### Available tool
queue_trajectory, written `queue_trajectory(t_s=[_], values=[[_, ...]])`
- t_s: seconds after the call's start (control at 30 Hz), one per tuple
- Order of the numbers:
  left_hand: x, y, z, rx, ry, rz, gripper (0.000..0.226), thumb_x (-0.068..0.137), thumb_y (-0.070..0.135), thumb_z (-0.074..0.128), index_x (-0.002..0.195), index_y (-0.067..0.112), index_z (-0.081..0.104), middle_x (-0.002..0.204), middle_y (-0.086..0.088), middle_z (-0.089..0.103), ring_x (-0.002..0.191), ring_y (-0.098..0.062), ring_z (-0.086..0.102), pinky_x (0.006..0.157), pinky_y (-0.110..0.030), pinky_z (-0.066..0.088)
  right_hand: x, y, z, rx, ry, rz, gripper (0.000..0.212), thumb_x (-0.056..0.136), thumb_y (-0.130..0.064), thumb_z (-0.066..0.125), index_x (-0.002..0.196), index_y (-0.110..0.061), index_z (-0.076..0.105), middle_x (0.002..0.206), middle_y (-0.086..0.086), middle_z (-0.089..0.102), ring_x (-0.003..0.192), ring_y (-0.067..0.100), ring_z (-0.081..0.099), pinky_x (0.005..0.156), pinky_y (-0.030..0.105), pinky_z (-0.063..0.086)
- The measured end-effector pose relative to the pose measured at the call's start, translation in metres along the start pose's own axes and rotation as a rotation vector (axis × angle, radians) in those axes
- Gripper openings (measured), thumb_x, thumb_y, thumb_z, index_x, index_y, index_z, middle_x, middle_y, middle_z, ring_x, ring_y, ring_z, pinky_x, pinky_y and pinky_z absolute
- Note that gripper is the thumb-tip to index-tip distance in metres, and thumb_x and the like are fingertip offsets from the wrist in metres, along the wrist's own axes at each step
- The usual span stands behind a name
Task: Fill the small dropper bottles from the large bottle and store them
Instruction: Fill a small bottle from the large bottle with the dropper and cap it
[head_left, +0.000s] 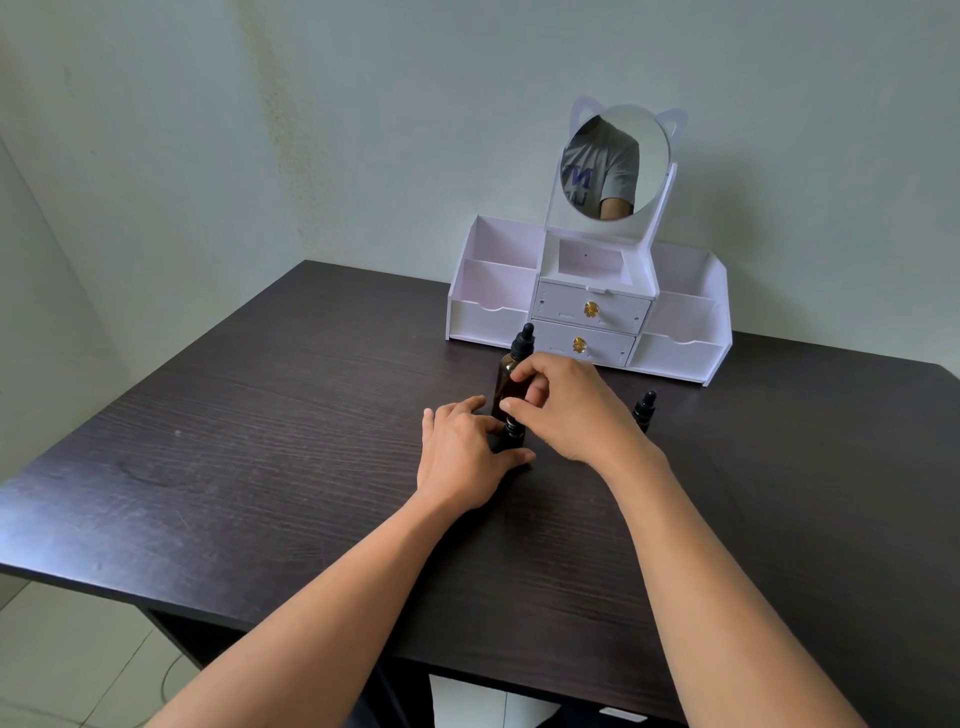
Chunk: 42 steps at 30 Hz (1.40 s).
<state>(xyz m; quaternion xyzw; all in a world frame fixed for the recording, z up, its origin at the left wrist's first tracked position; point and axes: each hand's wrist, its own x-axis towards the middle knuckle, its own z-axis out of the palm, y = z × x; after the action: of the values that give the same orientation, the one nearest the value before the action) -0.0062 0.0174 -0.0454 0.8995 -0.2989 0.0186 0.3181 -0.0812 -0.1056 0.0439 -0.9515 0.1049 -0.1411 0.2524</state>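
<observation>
A large amber bottle (508, 375) with a black dropper cap stands upright near the middle of the dark table. Just in front of it stands a small dark dropper bottle (513, 432). My left hand (465, 457) wraps around the small bottle's base, thumb in front. My right hand (563, 410) pinches that bottle's black cap from above with thumb and fingers. A second small dropper bottle (644, 410) stands capped to the right, partly hidden behind my right hand.
A white organiser (675, 348) with two gold-knobbed drawers, open side compartments and a round cat-ear mirror (615, 161) stands at the table's back. The dark wood table (260, 441) ends at a front edge near me. A pale wall rises behind.
</observation>
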Motion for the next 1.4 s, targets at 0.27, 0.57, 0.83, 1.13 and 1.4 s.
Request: queue_trajectory(t_s=[0.27,0.57,0.83,1.13,1.4], values=[[-0.0002,-0.0003,-0.0002,0.013,0.003,-0.001,0.058,0.075,0.067,0.071,0.117,0.027,0.072,0.151,-0.001,0.047,0.141,-0.021,0.034,0.117,-0.048,0.021,0.0024,0.0010,-0.0051,0.049,-0.035,-0.015,0.033,0.090,-0.015,0.066,0.120,-0.026,0.063,0.088,-0.014,0.067,0.070,-0.003,0.058,0.072,0.017,0.048],[-0.0008,0.0021,-0.0021,0.007,-0.008,-0.011,0.058,0.077,0.066,0.071,0.120,0.027,0.071,0.152,0.000,0.045,0.141,-0.022,0.032,0.118,-0.049,0.020,0.0022,0.0000,-0.0039,0.055,-0.022,-0.005,0.035,0.088,-0.029,0.070,0.122,-0.031,0.061,0.093,-0.013,0.065,0.076,0.003,0.060,0.079,0.032,0.056],[-0.0018,0.0030,-0.0023,-0.003,-0.006,-0.016,0.057,0.076,0.064,0.072,0.119,0.026,0.072,0.152,-0.001,0.045,0.141,-0.022,0.032,0.118,-0.049,0.019,0.0011,-0.0003,0.0012,-0.009,-0.013,-0.004,0.033,0.089,-0.032,0.069,0.121,-0.030,0.061,0.082,-0.013,0.068,0.077,0.003,0.062,0.079,0.038,0.057],[0.0002,0.0011,-0.0014,0.010,-0.002,-0.013,0.058,0.075,0.067,0.071,0.118,0.028,0.072,0.152,-0.001,0.046,0.141,-0.021,0.033,0.118,-0.047,0.019,0.0020,0.0010,-0.0013,0.009,-0.052,-0.011,0.039,0.089,-0.017,0.066,0.125,-0.029,0.061,0.091,-0.015,0.067,0.076,0.001,0.059,0.081,0.032,0.056],[0.0011,-0.0004,-0.0004,0.022,-0.007,-0.008,0.060,0.076,0.068,0.070,0.120,0.028,0.071,0.152,-0.001,0.046,0.141,-0.021,0.034,0.118,-0.047,0.019,0.0012,0.0025,-0.0023,0.015,-0.055,-0.004,0.041,0.086,-0.022,0.071,0.125,-0.032,0.060,0.099,-0.014,0.064,0.075,0.003,0.058,0.080,0.032,0.056]])
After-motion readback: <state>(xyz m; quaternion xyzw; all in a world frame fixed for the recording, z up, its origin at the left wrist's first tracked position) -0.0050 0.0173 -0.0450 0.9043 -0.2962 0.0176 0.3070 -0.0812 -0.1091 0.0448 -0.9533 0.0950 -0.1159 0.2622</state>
